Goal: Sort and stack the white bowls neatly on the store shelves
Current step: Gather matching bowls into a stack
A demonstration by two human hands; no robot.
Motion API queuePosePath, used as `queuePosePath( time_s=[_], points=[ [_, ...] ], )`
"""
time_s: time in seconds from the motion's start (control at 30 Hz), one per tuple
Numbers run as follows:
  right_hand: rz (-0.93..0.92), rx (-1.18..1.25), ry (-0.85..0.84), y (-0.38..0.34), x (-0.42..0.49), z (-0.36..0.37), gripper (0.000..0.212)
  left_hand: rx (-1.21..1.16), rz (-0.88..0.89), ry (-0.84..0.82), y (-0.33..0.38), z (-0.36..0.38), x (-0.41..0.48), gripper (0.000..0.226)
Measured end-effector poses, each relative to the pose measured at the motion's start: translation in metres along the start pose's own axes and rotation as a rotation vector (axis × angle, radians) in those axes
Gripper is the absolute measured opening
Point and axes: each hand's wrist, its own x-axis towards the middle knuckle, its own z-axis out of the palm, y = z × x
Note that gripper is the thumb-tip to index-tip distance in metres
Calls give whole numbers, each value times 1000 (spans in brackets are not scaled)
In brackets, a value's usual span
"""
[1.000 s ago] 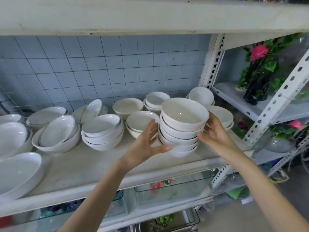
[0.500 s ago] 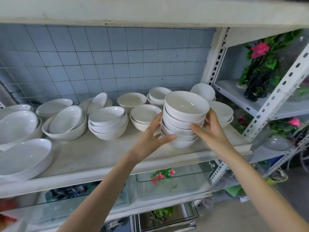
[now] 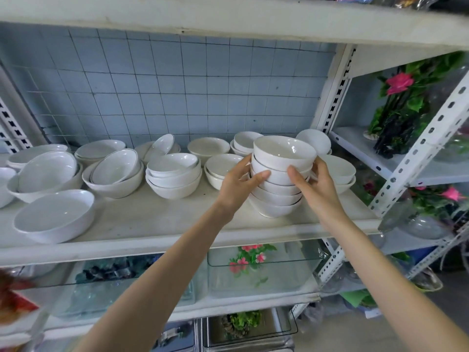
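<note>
At the far left of the shelf board, a wide oval dish sits near the front edge, glossy white with a smooth, shallow wall. Behind it, round bowls lie loosely nested, and one tilted bowl leans inside another with its mouth turned toward you. Next comes a three-bowl pile, mouths up, rims uneven. The board is matte, scuffed off-white, and a bare strip runs along its front from the oval dish to your wrists. The tiled wall behind is pale blue in small squares.

Your left hand wraps the left flank of the stack of bowls, with the thumb across the front and the fingers curled round the back. The stack stands right of centre, close to the front edge. It is several deep round bowls nested mouths up, its long axis near upright, with the top bowl tipped slightly toward you. From this angle you cannot tell whether its foot rests on the board or hangs just above it. Your right hand grips the right flank the same way, thumb in front. A low pair of bowls sits just beside your right knuckles, then the slotted upright. The upper shelf is well above the top rim.
</note>
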Motion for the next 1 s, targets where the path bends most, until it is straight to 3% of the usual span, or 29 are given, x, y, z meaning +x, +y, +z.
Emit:
queuePosePath(
  time_s=[0.17,0.47,0.57,0.7,0.83,1.0],
  points=[
    [-1,-12,7,-1,0,0,61,42,-45,20,5,1,-3,45],
    [-90,-42,5,4,-7,7,61,87,3,-10,-3,0,-10,38],
    [-119,-55,65,10,-19,12,66,170,-6,3,-6,-4,-17,54],
    [-127,-152,131,22,-36,17,80,506,68,0,0,-25,-41,50],
    [-140,-343,182,17,-55,30,72,888,236,28,6,-66,-67,48],
    [-160,-660,225,11,-76,51,76,1164,285,184,17,-129,-104,46]
  ],
)
